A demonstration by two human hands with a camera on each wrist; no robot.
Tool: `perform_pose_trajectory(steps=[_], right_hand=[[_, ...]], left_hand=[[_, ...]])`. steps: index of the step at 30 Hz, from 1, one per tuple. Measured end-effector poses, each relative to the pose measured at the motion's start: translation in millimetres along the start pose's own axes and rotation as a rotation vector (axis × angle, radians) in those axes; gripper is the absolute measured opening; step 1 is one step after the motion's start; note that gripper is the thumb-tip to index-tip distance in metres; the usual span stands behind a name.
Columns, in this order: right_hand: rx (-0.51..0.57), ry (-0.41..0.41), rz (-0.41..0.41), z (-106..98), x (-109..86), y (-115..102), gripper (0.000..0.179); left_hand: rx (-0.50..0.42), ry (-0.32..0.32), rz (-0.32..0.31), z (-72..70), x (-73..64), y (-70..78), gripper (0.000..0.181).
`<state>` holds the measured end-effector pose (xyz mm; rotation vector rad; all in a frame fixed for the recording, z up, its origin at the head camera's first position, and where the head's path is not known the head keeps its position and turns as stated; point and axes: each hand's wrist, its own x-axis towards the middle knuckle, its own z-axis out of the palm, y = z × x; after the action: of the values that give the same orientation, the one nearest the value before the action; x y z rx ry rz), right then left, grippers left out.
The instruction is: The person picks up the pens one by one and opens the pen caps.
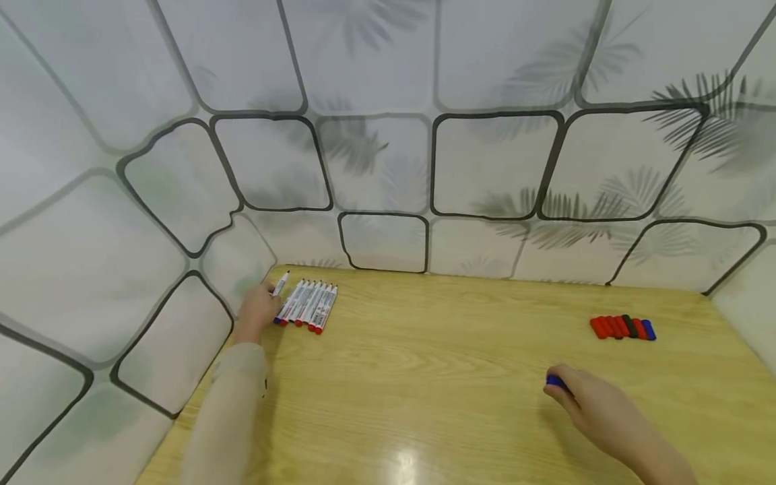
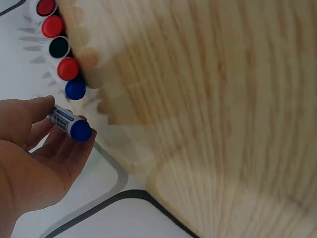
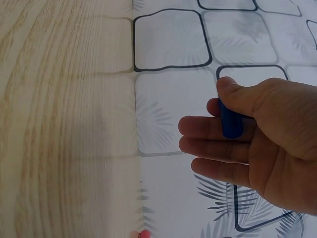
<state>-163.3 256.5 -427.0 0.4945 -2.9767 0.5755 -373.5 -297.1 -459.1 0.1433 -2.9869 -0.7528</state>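
Note:
At the far left of the table, my left hand [image 1: 257,311] holds a white-barrelled marker [image 1: 281,283] with its dark tip bare and pointing away. Its blue end [image 2: 80,131] shows in the left wrist view, with the barrel between thumb and fingers. Just right of that hand lies a row of several uncapped markers [image 1: 308,303], with red, blue and black ends. My right hand [image 1: 606,412] is over the right part of the table and pinches a blue marker cap [image 3: 231,121] between thumb and index finger; the other fingers are extended.
A row of several caps [image 1: 620,327], mostly red with a black and a blue one, lies at the right, beyond my right hand. The light wood table [image 1: 424,357] meets a patterned wall covering [image 1: 382,168] at the back and left.

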Motion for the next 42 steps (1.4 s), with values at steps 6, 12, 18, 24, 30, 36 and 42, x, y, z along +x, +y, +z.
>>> perform_pose_trajectory(steps=[6, 12, 18, 24, 30, 36, 42], right_hand=[[-0.030, -0.009, 0.024, 1, -8.5, 1, 0.012], [-0.037, -0.061, 0.059, 5, -14.6, 1, 0.017], [-0.034, -0.003, 0.043, 4, -12.6, -2, 0.016], [0.012, -0.032, 0.059, 2, -12.3, 0, 0.011], [0.015, -0.026, 0.067, 6, -9.2, 0, 0.010], [-0.002, -0.032, -0.032, 10, 20.2, -7, 0.009], [0.016, -0.032, -0.064, 14, 36.3, -12, 0.011]], left_hand=[[-0.015, 0.016, -0.069, 17.3, 2.0, 1.5, 0.037], [0.030, 0.019, -0.053, 26.7, -6.9, -2.4, 0.035], [0.054, 0.012, -0.022, 27.1, 4.6, -3.4, 0.036], [0.038, -0.053, 0.023, 27.3, 5.4, 3.3, 0.042], [0.014, -0.116, 0.075, 27.0, 8.2, -1.3, 0.055], [-0.058, -0.116, 0.054, 16.0, 9.1, -29.4, 0.061], [0.002, -0.126, 0.073, 6.4, -0.3, -53.8, 0.058]])
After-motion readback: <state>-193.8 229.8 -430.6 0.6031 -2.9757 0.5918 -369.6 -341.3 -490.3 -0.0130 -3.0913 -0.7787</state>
